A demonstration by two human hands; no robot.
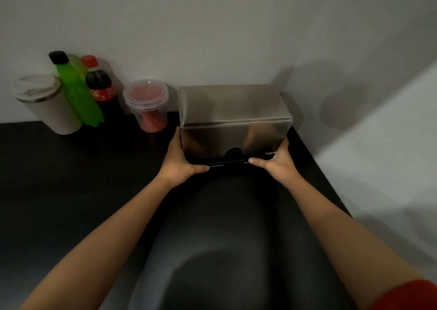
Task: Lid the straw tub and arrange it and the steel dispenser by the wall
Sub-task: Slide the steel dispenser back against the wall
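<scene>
Fingers: yours (177, 136) wrap both lower front corners of the steel dispenser (233, 116), thumbs laid along its dark bottom slot.
Left hand (181, 160): clamped on the near-left corner.
Right hand (276, 162): clamped on the near-right corner.
Steel dispenser: between your palms, standing on the black counter (71, 179), its back close to the wall (212, 38).
Straw tub (148, 106): just left of your left fingertips, beside the dispenser, clear lid on, red straws inside.
Cola bottle (101, 90): farther left, by the wall.
Green bottle (78, 90): touching the cola bottle's left side.
White tumbler (49, 104): farthest left, lidded.
Red sleeve (406, 295): on your right arm, at the frame corner.
</scene>
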